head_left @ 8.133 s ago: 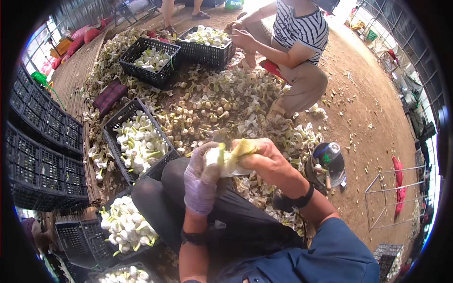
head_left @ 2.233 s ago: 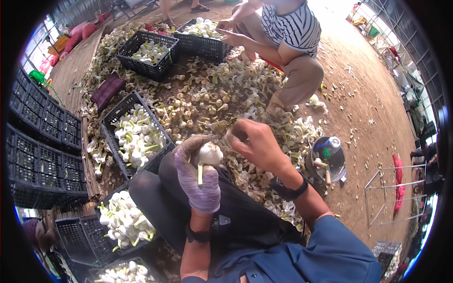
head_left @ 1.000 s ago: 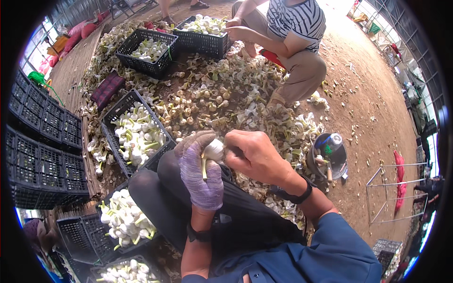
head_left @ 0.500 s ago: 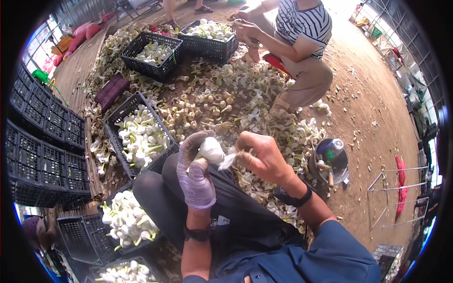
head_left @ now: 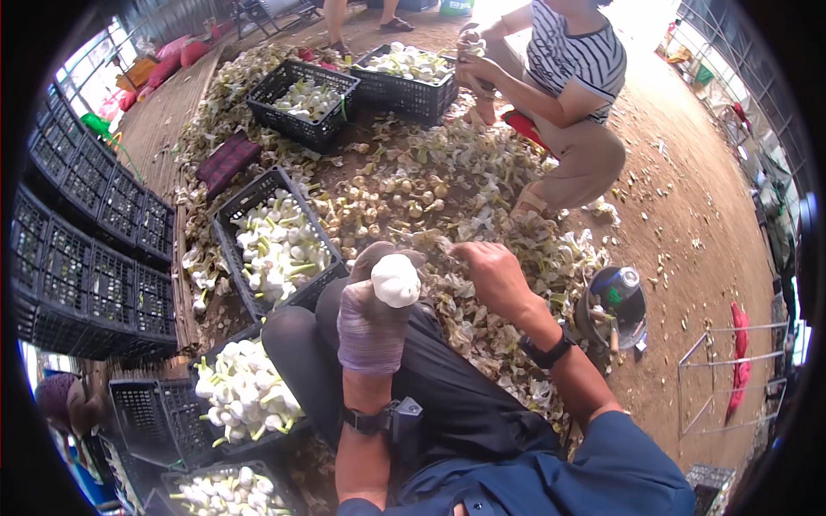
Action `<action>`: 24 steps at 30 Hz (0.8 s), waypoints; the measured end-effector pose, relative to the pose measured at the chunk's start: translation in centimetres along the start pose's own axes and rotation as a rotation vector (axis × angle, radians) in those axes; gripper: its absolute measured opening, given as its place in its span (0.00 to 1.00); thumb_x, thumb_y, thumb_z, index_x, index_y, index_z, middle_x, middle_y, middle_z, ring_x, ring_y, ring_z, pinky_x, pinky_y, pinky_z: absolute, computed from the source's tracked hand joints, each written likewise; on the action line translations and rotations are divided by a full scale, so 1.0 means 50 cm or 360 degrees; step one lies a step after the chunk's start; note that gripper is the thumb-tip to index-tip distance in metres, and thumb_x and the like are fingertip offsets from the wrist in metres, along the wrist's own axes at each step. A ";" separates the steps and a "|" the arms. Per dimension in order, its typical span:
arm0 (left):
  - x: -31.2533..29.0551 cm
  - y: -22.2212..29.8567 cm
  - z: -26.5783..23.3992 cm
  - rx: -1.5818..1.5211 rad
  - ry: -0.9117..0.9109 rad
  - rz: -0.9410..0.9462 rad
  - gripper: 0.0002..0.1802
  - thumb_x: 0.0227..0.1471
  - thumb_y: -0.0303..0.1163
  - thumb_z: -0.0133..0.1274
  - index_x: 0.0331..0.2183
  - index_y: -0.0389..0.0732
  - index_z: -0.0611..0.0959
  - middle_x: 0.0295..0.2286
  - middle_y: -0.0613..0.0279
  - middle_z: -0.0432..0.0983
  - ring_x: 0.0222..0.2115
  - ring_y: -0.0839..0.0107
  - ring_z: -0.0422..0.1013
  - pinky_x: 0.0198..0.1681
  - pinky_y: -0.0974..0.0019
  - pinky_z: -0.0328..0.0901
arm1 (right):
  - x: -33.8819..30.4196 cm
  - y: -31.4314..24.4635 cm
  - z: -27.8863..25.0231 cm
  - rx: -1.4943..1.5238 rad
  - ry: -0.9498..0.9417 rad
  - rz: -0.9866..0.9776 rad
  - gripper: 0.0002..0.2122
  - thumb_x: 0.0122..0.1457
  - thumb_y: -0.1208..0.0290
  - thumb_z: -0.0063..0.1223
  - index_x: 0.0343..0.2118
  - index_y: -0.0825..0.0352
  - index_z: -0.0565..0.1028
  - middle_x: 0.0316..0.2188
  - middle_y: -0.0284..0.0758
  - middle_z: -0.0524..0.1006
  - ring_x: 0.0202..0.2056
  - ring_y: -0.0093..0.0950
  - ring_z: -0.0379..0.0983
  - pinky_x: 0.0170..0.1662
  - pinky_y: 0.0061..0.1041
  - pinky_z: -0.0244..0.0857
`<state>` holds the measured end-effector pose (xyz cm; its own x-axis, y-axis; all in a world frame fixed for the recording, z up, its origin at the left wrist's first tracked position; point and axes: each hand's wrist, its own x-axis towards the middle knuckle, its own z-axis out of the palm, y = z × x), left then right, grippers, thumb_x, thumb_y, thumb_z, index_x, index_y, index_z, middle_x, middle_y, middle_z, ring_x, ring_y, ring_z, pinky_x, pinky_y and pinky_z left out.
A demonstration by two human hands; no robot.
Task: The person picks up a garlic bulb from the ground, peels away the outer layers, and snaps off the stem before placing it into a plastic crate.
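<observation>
My left hand, in a grey and purple knit glove, is closed around a white garlic bulb above my left knee. The bulb's smooth round end faces up, and the gloved fingers hide its stem. Bare and apart from the bulb, my right hand is off to its right, over the littered peels. Its fingers are bent and pressed together; whatever may be between them is hidden. Close by on the left stands a black crate of trimmed garlic bulbs.
Unpeeled garlic bulbs lie on the ground ahead. A bucket holding a can and a wooden-handled tool stands right. More garlic-filled crates are farther off, near a crouching co-worker. Stacked black crates line the left.
My right hand has come away from the bulb to the right, and the loose white peel no longer shows at its fingertips. The bulb has turned in my left hand. The view has shifted slightly.
</observation>
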<state>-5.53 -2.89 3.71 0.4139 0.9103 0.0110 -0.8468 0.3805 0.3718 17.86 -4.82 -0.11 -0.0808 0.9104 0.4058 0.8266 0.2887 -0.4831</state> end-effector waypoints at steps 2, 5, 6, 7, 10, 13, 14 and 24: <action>-0.012 0.021 0.011 -0.0035 0.0027 0.0067 0.29 0.55 0.36 0.54 0.57 0.37 0.73 0.49 0.39 0.74 0.52 0.51 0.72 0.58 0.52 0.69 | -0.028 0.043 0.038 0.0091 -0.0064 0.0171 0.05 0.60 0.72 0.55 0.35 0.68 0.75 0.29 0.48 0.78 0.33 0.51 0.76 0.36 0.45 0.69; -0.034 0.082 0.036 0.0174 0.0009 0.0232 0.30 0.54 0.38 0.56 0.56 0.35 0.73 0.49 0.38 0.74 0.51 0.51 0.74 0.56 0.52 0.71 | -0.109 0.138 0.102 -0.0156 -0.0536 0.0339 0.09 0.60 0.66 0.56 0.33 0.68 0.78 0.26 0.47 0.79 0.32 0.50 0.77 0.36 0.42 0.70; -0.048 0.119 0.036 0.0407 0.0007 0.0366 0.29 0.56 0.38 0.55 0.55 0.34 0.74 0.48 0.40 0.76 0.48 0.54 0.76 0.53 0.56 0.72 | -0.130 0.158 0.126 -0.0156 -0.0683 0.0322 0.10 0.60 0.65 0.56 0.33 0.69 0.79 0.26 0.47 0.80 0.31 0.47 0.78 0.35 0.40 0.70; -0.072 0.158 0.040 0.0649 0.0023 0.0498 0.28 0.57 0.39 0.54 0.55 0.34 0.74 0.46 0.42 0.78 0.45 0.57 0.78 0.50 0.59 0.74 | -0.149 0.174 0.150 -0.0154 -0.0839 0.0290 0.11 0.60 0.64 0.56 0.32 0.69 0.80 0.26 0.46 0.80 0.29 0.44 0.79 0.35 0.39 0.70; -0.146 0.251 0.020 0.1401 0.0455 0.0930 0.22 0.59 0.37 0.53 0.51 0.33 0.77 0.44 0.50 0.79 0.40 0.64 0.78 0.48 0.62 0.74 | -0.204 0.255 0.183 0.0297 -0.0940 0.0676 0.15 0.60 0.62 0.54 0.27 0.72 0.78 0.22 0.51 0.76 0.26 0.46 0.76 0.34 0.44 0.69; -0.262 0.346 -0.089 0.1868 0.0937 0.0778 0.20 0.61 0.38 0.53 0.49 0.34 0.79 0.44 0.58 0.79 0.42 0.69 0.75 0.50 0.65 0.70 | -0.239 0.310 0.184 0.0394 -0.0964 0.0818 0.13 0.59 0.67 0.54 0.29 0.75 0.77 0.22 0.46 0.79 0.26 0.29 0.73 0.34 0.37 0.69; -0.332 0.385 -0.168 0.2126 0.1085 0.0765 0.20 0.60 0.38 0.53 0.48 0.34 0.80 0.44 0.58 0.79 0.43 0.70 0.74 0.52 0.65 0.68 | -0.239 0.269 0.197 0.0591 -0.0805 0.0775 0.12 0.58 0.68 0.54 0.30 0.76 0.77 0.24 0.41 0.80 0.27 0.26 0.72 0.35 0.36 0.68; -0.381 0.337 -0.417 0.2859 0.1432 0.0401 0.13 0.57 0.26 0.53 0.45 0.37 0.83 0.41 0.55 0.81 0.43 0.65 0.75 0.52 0.64 0.68 | -0.233 0.294 0.163 0.0669 -0.0623 0.1039 0.17 0.62 0.61 0.49 0.39 0.74 0.78 0.34 0.44 0.80 0.36 0.35 0.74 0.43 0.38 0.67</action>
<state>-34.66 -10.38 -9.60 -0.3685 0.9289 0.0367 0.6121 0.2127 0.7616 26.42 -8.76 -18.29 0.0884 0.9462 -0.3112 0.5064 -0.3118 -0.8040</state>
